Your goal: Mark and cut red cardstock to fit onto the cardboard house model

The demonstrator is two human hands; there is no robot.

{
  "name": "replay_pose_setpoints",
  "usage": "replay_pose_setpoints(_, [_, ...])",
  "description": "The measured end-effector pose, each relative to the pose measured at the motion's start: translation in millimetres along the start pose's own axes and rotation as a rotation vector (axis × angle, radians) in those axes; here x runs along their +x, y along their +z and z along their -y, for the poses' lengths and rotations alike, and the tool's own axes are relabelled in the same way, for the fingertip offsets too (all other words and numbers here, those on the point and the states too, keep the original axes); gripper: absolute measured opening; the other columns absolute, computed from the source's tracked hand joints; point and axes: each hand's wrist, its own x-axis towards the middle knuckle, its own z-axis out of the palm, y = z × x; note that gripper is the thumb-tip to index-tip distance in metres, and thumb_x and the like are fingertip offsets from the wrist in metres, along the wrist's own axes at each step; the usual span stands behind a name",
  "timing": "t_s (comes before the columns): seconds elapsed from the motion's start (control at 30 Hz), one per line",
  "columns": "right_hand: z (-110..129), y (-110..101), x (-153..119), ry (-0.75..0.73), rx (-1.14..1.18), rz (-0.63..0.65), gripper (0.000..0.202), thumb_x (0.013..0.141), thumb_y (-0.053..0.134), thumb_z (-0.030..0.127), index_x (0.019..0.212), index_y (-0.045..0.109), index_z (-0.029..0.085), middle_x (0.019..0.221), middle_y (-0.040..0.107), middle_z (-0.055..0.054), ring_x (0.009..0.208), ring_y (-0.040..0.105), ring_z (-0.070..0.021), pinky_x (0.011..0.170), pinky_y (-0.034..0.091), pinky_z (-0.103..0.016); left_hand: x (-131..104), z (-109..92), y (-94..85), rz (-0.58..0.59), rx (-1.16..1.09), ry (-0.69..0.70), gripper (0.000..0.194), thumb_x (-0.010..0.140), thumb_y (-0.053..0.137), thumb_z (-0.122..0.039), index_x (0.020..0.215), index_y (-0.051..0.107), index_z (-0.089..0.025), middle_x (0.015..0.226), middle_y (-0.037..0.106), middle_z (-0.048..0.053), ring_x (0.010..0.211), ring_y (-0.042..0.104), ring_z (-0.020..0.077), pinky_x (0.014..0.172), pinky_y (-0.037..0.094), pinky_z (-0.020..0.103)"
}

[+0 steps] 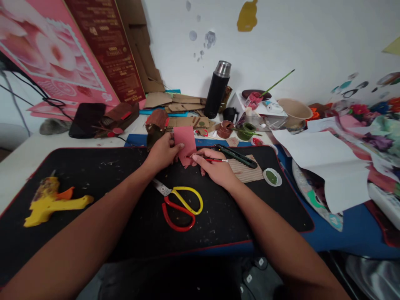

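My left hand pinches the left edge of a small pink-red piece of paper, holding it raised over the black mat. In my right hand is a thin red pen-like tool, its narrow end over the lower part of the paper; whether it is a pen or a slim brush I cannot tell. Scissors with one yellow and one red handle lie in front of my hands. Beside my right hand, a dark green utility knife rests on corrugated cardboard.
A yellow glue gun lies at left. Green paint fills a small white lid at right. Behind the mat stand a black thermos, paint jars and cardboard scraps. White paper sheets cover the right side.
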Motion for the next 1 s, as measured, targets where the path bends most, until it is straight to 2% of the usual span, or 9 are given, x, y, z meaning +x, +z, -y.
replay_pose_setpoints(0.17, [3,0,-1,0.0,0.027,-0.03,0.033,0.098,0.071,0.052,0.097,0.075,0.019,0.084,0.077,-0.002,0.049,0.056,-0.0089,0.048,0.046,-0.023,0,0,0.0,-0.001,0.004,-0.001,0.024,0.098,0.064,-0.017,0.122,0.059,-0.015,0.06,0.063,-0.006,0.038,0.051,0.0124,0.038,0.035,0.022])
replay_pose_setpoints(0.37, [8,-7,-3,0.0,0.049,-0.117,0.038,0.099,0.069,0.057,0.093,0.073,0.019,0.083,0.076,-0.002,0.047,0.056,-0.0084,0.04,0.039,-0.021,2,4,0.5,0.009,-0.045,0.006,0.022,0.097,0.065,-0.017,0.118,0.057,-0.016,0.066,0.065,-0.005,0.042,0.054,0.0121,0.039,0.038,0.021])
replay_pose_setpoints(0.67, [9,-11,-3,0.089,0.109,-0.134,0.041,0.096,0.071,0.06,0.093,0.069,0.019,0.077,0.073,-0.001,0.046,0.056,-0.0079,0.038,0.038,-0.019,2,7,-1.1,0.015,-0.02,0.019,0.024,0.097,0.065,-0.021,0.12,0.059,-0.017,0.069,0.068,-0.002,0.044,0.056,0.0134,0.042,0.039,0.023])
replay_pose_setpoints(1.0, [8,-12,-2,0.094,0.131,-0.152,0.039,0.094,0.073,0.058,0.091,0.068,0.019,0.072,0.07,0.001,0.044,0.057,-0.0085,0.037,0.04,-0.02,0,1,-2.1,0.023,0.002,-0.002,0.026,0.097,0.063,-0.02,0.122,0.058,-0.015,0.068,0.067,-0.003,0.045,0.056,0.0139,0.042,0.04,0.023])
